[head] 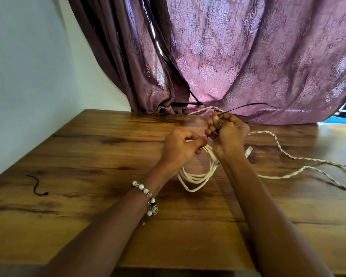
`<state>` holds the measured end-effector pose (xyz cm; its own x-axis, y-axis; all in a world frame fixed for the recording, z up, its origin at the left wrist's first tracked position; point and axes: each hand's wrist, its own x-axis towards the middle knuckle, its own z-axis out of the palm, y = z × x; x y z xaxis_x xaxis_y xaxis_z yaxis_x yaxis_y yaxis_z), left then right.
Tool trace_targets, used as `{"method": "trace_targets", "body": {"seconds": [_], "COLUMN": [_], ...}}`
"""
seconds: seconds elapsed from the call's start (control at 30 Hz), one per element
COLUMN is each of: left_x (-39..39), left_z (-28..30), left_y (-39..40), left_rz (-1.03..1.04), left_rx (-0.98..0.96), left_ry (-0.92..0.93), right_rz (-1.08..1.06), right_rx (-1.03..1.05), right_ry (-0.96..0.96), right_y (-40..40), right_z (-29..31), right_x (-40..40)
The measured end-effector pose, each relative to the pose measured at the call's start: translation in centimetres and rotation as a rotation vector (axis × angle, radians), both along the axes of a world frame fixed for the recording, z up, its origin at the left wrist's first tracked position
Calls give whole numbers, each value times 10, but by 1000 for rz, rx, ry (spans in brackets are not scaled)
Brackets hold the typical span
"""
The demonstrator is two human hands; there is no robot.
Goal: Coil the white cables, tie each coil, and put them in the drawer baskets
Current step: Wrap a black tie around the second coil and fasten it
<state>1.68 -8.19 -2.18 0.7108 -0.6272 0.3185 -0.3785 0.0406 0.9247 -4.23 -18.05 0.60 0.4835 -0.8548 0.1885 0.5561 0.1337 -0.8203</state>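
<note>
Spare tie [37, 185]: dark, curled, lay on the table [88, 156] far left, untouched.
Left hand [181, 145]: fingers curled round the top of the white coil [196, 176], which hung to the table just below.
Right hand [227, 130]: pinched a dark tie strip [240, 107], its tail pointing right and far.
Loose cable [288, 156]: twisted, trailed right, not yet coiled.
Judgement: I needed to keep the loops bunched tight and draw the strip snug before letting go.
</note>
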Motion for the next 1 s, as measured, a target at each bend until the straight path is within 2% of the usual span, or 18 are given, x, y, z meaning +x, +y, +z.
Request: {"method": "trace_targets", "body": {"seconds": [0.07,0.17,0.33,0.4,0.47,0.53,0.67,0.73,0.8,0.93,1.0], "left_x": [1,6,26,35,42,46,48,47,46,42,37], "left_z": [-2,-2,6,5,3,2,5,6,6,5,7], "left_y": [0,4,13,20,28,32,33,34,35,36,36], "left_rz": [13,96,157,144,119,87,27,23,18,60,50], "left_rx": [-10,-88,-189,-224,-232,-213,-169,-171,-160,-112,-134], "left_ry": [-16,41,524,647,705,719,748,755,728,528,476], "right_rz": [-6,46,226,354,538,586,276,168,132,79,166], "right_rx": [-37,-291,-705,-853,-863,-932,-1368,-1484,-1506,-1511,-1483], "right_ry": [-18,-32,39,125,210,279,354,370,389,462,462], "right_y": [4,15,20,17,14,10,10,12,14,14,12], "right_z": [2,3,-4,-8,-11,-14,-17,-16,-16,-17,-17], "right_x": [-1,-6,-8,-7,-5,-5,-5,-4,-3,-3,-4]}}
